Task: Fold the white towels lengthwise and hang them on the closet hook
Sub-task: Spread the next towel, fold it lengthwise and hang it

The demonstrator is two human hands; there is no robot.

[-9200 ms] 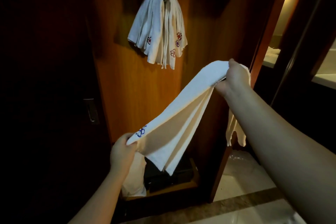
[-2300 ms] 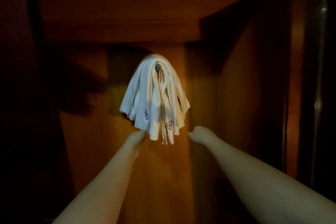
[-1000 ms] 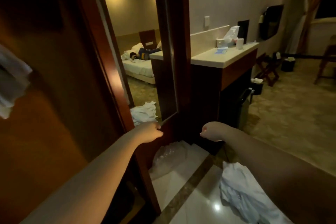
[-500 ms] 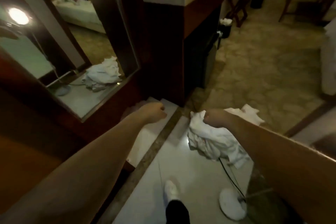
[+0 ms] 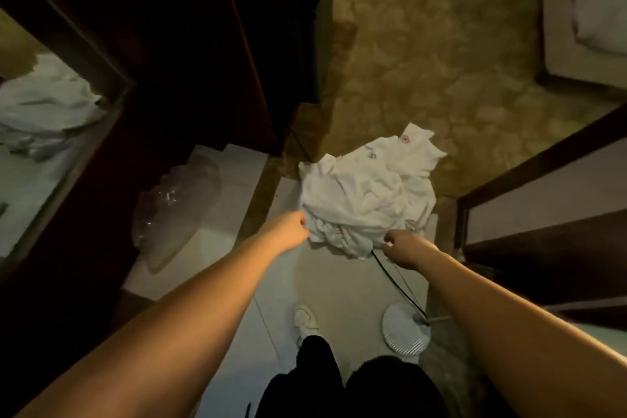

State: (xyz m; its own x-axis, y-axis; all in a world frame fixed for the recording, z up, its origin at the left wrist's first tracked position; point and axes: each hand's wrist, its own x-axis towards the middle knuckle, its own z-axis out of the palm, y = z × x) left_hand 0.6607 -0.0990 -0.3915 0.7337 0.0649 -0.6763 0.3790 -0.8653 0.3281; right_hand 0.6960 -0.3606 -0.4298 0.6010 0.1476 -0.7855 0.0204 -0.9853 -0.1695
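Observation:
A crumpled pile of white towels [image 5: 366,200] with small red flower marks lies on the floor, half on the pale tiles and half on the carpet. My left hand [image 5: 290,229] hangs over the pile's near left edge with its fingers curled and nothing in it. My right hand [image 5: 402,244] hangs over the pile's near right edge, also curled and holding nothing. Both hands appear to be above the pile, not on it. The closet hook and the hung towels are out of view.
A mirror [image 5: 44,112] at the left reflects the towel pile. A clear plastic bag [image 5: 176,214] lies by the dark wooden cabinet [image 5: 203,44]. A white round base [image 5: 405,332] with a black cable sits beside my shoe [image 5: 305,317]. A bed corner [image 5: 590,10] is at the upper right.
My view has swung from the hung towels in the closet down to the floor. Both arms have dropped towards the towel pile, which now lies just beyond my hands.

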